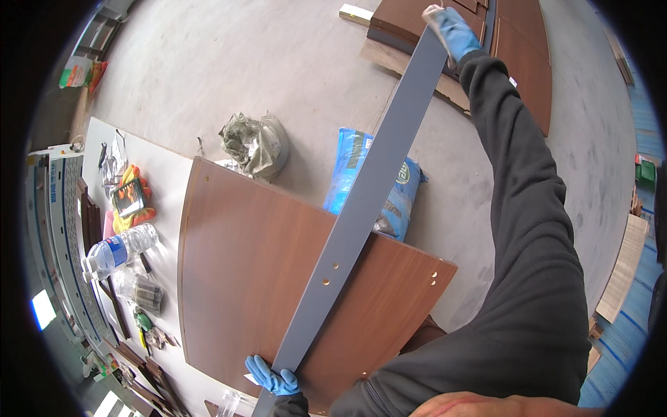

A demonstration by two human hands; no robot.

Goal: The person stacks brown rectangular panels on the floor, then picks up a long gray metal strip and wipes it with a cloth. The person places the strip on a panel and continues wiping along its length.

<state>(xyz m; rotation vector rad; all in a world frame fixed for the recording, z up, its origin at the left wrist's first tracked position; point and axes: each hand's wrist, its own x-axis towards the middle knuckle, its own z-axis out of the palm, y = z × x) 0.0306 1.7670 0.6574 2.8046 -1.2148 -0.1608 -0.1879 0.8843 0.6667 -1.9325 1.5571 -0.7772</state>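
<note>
A long, narrow grey board (361, 201) lies slantwise over a brown wood-grain panel (257, 250) and runs away to the upper right. My right hand (453, 33), in a blue glove with a pale, worn fingertip area, is closed round the board's far end at arm's length. Down near the lower edge, my left hand (272, 377), also blue-gloved, grips the board's near part at its left side. Two small holes show in the grey face. The panel has paired holes at its right corner.
A blue plastic sack (396, 208) and a bag-lined bucket (256, 144) stand on the floor behind the panel. Brown panels (521, 48) are stacked at the far right. On the white table (167, 174) lie a water bottle (121, 251) and orange-yellow gloves (132, 198).
</note>
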